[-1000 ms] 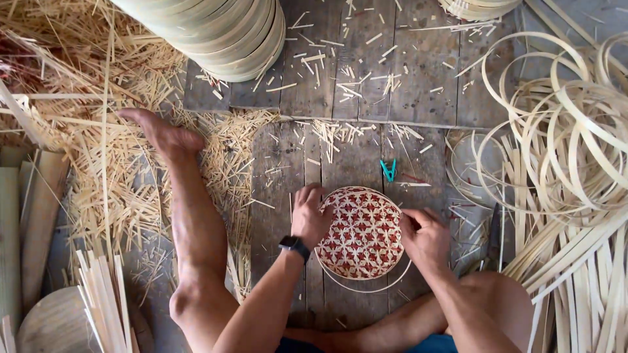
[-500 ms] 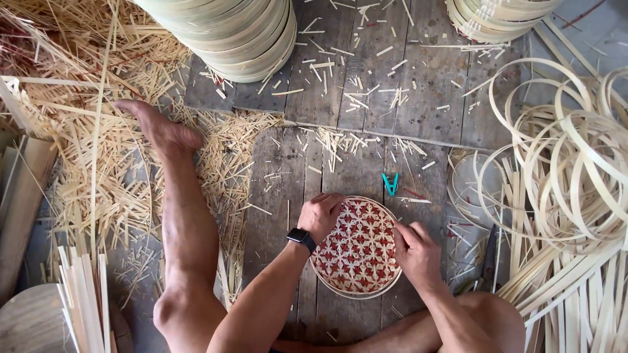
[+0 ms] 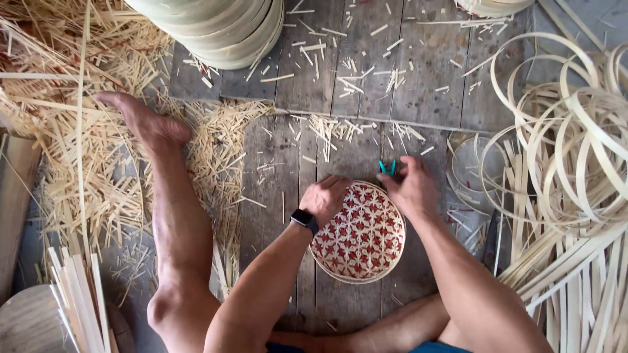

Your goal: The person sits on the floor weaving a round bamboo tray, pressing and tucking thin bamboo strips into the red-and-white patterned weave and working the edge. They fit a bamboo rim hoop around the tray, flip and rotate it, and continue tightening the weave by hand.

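A round woven tray (image 3: 360,242) with a red and pale star pattern lies on the plank floor in front of my crossed legs. My left hand (image 3: 327,196), with a dark watch on its wrist, grips the tray's upper left rim. At the tray's upper right edge, my right hand (image 3: 413,189) has its curled fingertips on a small teal hand tool (image 3: 387,167). Whether the fingers have closed on the tool is unclear.
A stack of round bamboo trays (image 3: 219,29) stands at the top. Coils of bamboo strip (image 3: 569,137) fill the right side. Cut slivers (image 3: 72,150) litter the left, around my outstretched leg and foot (image 3: 147,124). Flat sticks (image 3: 78,301) lie bottom left.
My right hand has left the tray's right rim and moved up to the teal tool. The left hand stays on the rim. The view has shifted, so everything sits lower.
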